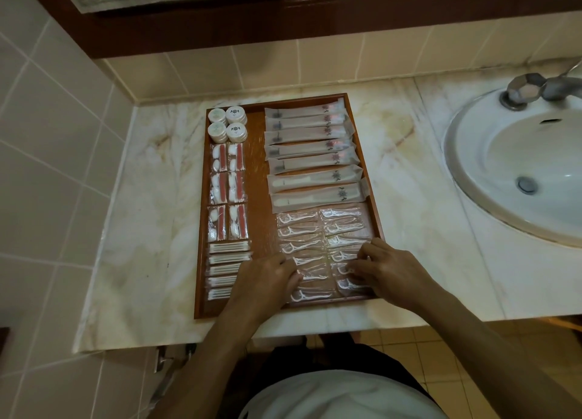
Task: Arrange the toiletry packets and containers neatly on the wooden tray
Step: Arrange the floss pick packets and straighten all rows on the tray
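Note:
A wooden tray [258, 179] lies on the marble counter. Round white containers [226, 124] stand in its far left corner. Below them lie red-and-white packets [227, 191], then cotton swab packets [225, 267]. Long toothbrush packets [310, 154] fill the right column. Clear floss pick packets [318, 236] lie in two columns at the near right. My left hand [267, 277] rests on the left floss column with curled fingertips touching the packets. My right hand [385, 269] touches the right floss column near the tray's right edge. Both hands hide some packets.
A white sink basin [516, 173] with a metal tap [529, 89] sits at the right of the counter [151, 198]. Tiled walls stand at the left and behind. A dark wooden ledge [283, 12] runs above. The counter's front edge is near my body.

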